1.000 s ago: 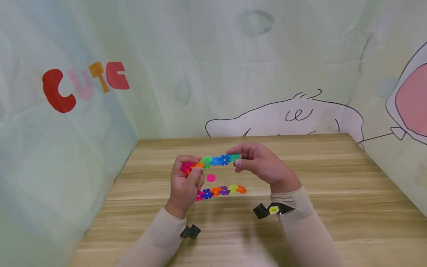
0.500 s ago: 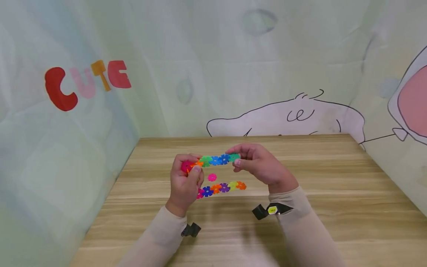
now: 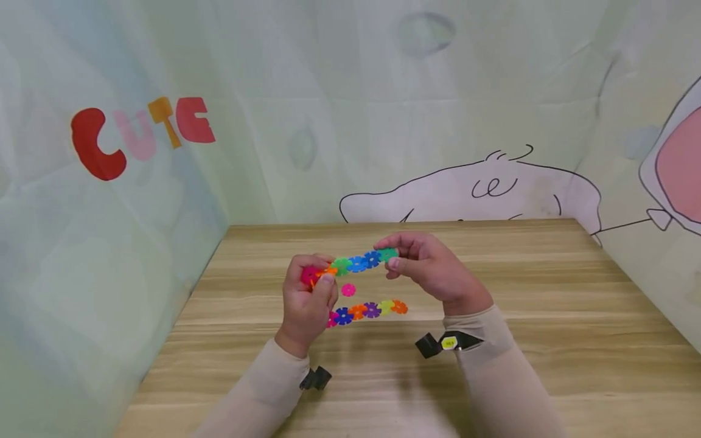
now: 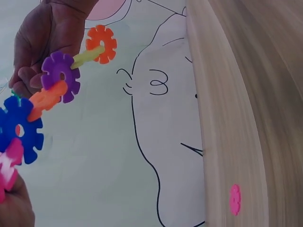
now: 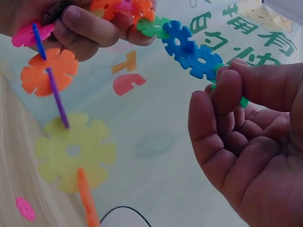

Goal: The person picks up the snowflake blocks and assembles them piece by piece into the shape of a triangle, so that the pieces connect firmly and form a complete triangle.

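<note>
Both hands hold a chain of slotted plastic snowflake discs up above the table. My left hand (image 3: 306,301) grips its middle, around red and orange discs (image 3: 310,275), covering part of the links. From there one strand runs through green and blue discs (image 3: 358,263) to a teal-green end disc (image 3: 388,255), which my right hand (image 3: 432,267) pinches between thumb and fingers. The other strand, with pink, dark blue, orange, purple (image 4: 61,76) and yellow discs (image 5: 75,151), sticks out nearer the body. It ends in a free orange disc (image 4: 101,44).
A single loose pink disc (image 3: 348,290) lies on the wood-grain table (image 3: 547,340) behind the nearer strand. Printed cloth walls (image 3: 306,91) stand along the table's back and left edges. Black wrist cameras (image 3: 428,345) sit on both sleeves.
Both hands and the chain have shifted slightly to the right. The strand between the hands slants up a little more toward the right hand. Both grips stay as they were.
</note>
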`<state>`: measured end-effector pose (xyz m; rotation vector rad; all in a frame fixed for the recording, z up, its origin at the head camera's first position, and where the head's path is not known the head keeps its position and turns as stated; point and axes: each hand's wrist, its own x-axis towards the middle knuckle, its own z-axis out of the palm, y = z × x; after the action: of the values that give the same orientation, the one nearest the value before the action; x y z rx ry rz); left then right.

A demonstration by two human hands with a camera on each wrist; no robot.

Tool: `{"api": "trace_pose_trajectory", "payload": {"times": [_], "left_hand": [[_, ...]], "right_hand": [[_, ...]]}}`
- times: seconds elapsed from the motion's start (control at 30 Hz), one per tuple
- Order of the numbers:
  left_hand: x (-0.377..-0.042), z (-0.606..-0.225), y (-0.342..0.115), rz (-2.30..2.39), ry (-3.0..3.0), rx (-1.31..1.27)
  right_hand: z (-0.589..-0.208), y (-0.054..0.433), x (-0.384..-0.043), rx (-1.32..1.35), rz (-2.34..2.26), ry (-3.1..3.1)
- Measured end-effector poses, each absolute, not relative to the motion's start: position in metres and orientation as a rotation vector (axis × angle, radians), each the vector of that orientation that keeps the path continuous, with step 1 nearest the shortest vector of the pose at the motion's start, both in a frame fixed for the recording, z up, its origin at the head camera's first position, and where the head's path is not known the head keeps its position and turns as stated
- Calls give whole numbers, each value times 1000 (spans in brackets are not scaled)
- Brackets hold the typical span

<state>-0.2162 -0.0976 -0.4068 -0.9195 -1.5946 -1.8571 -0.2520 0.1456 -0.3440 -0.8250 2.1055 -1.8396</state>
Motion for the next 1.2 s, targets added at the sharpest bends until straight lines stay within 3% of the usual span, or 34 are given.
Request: {"api": "trace_pose_trajectory", "payload": {"times": [0.27, 0.53, 1.2], "left_hand": [[-212, -396, -94, -1971, -1700, -719], [-206, -386, -95, -2080, -1711, -616], [-201, -380, -92, -2202, -1630, -659]], "right_hand": [[-340, 146, -248, -880, -1783, 2191], [-344, 136, -247, -1128, -1727, 2262], [-347, 127, -244, -1383, -1544, 2621]]}}
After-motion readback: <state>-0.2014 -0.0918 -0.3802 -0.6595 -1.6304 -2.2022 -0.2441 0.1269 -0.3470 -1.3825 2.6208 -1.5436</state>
